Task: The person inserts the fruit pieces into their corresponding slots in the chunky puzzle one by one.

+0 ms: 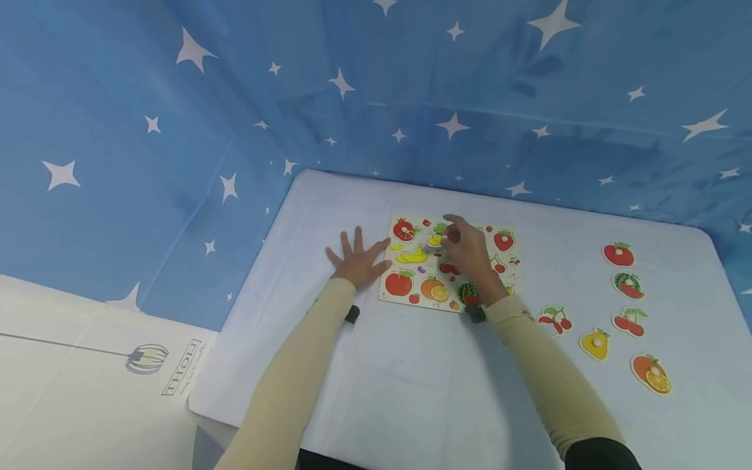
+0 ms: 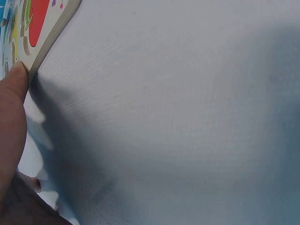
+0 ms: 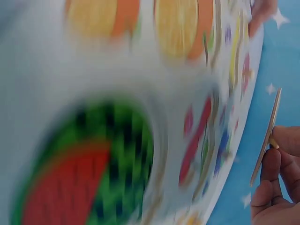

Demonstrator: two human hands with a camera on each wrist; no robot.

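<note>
A flat wooden fruit puzzle board [image 1: 383,287] lies on the table, printed with a banana, apple, orange, watermelon and other fruit. My left hand [image 1: 358,264] is spread at its left side, fingers straight. The left thumb [image 2: 16,77] touches the board's corner in the left wrist view. Over the board's upper middle, my right hand [image 1: 467,251] pinches a thin puzzle piece [image 3: 273,110] by its small knob [image 3: 273,142]. That piece is raised above the board and seen edge-on in the right wrist view, so its picture is hidden there.
Loose fruit pieces lie right of the board: an apple [image 1: 618,254], a watermelon [image 1: 628,285], cherries [image 1: 630,322], a pear [image 1: 596,344], an orange [image 1: 651,374] and a red fruit piece [image 1: 555,320]. A blue star-patterned curtain [image 1: 376,85] hangs behind the white table [image 1: 399,391]. A white box [image 1: 88,378] stands left.
</note>
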